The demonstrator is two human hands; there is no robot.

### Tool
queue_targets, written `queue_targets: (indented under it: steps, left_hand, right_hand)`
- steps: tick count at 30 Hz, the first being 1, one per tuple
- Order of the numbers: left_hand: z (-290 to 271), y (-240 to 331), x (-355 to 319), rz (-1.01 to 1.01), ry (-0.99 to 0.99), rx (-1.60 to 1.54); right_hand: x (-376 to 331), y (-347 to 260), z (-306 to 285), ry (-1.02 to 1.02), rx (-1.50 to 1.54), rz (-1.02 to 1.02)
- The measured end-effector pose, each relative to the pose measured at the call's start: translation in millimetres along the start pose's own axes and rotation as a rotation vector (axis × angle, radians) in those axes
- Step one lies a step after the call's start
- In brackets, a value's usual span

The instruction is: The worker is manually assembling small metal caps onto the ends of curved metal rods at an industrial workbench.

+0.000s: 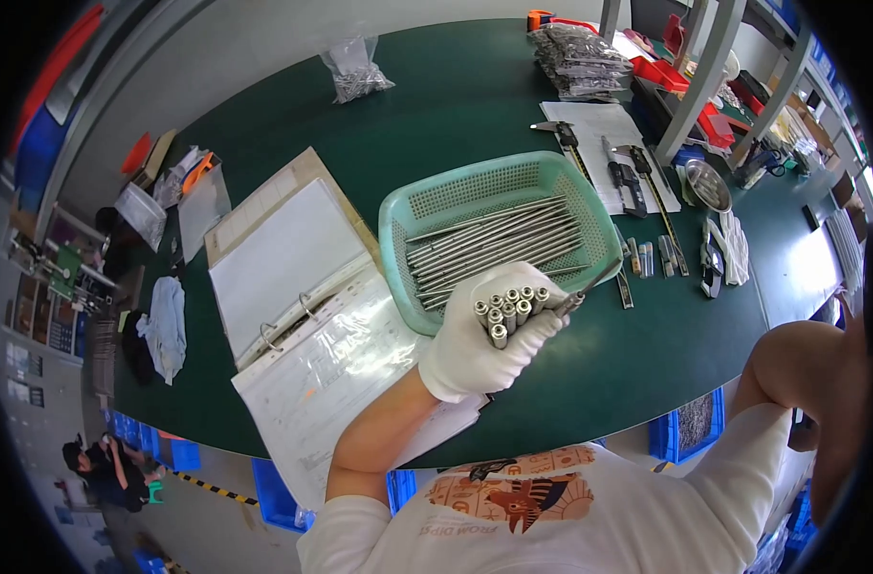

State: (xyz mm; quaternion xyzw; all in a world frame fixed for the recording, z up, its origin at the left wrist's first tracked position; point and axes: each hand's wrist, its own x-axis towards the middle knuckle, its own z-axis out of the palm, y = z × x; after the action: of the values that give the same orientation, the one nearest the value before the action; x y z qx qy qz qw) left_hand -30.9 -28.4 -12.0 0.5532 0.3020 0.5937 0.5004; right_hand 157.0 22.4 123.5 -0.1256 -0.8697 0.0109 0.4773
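Observation:
My left hand (460,352), in a white glove, is closed round a bundle of metal rods (509,308). Their round, hollow-looking ends face up toward me. One more slim rod (589,286) slants out past the thumb to the upper right. The hand is just above the near edge of a pale green perforated basket (394,239). Inside the basket lie many similar long metal rods (499,239), roughly side by side. My right arm (800,368) is bent up at the right rim of the picture, and its hand is out of sight.
An open ring binder (293,230) lies left of the basket on the green table (436,86). Calipers (626,182) rest on paper at the right, near a metal bowl (708,184) and a white glove (734,247). Bagged parts (580,62) are stacked behind. Blue bins (685,426) stand below.

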Motion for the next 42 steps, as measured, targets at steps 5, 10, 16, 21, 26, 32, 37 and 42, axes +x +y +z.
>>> queue_targets:
  steps: [5,10,16,21,26,32,37,42]
  left_hand:
    - [-6,-2,3,0.017,-0.059,0.111]
    - [-6,1,9,0.012,-0.076,0.108]
    - [2,-5,7,0.232,-0.01,0.223]
    - [-5,4,6,0.168,-0.092,0.253]
    - [-15,7,9,0.122,-0.066,0.238]
    - [2,-12,-7,0.034,0.054,0.172]
    - [1,-22,-20,0.194,0.04,0.193]
    - [7,-16,-13,0.219,0.014,0.115]
  right_hand:
    - [0,0,6,-0.021,0.067,0.017]
    - [0,1,12,-0.061,0.115,0.04]
    - [6,16,3,-0.091,0.06,-0.036]
    - [25,23,-2,-0.096,-0.019,-0.1]
    - [55,33,-11,-0.106,-0.119,-0.165]
    - [110,44,-60,0.124,-0.277,-0.344]
    - [127,7,-83,0.319,-0.376,-0.466]
    - [110,14,-99,0.273,-0.42,-0.474]
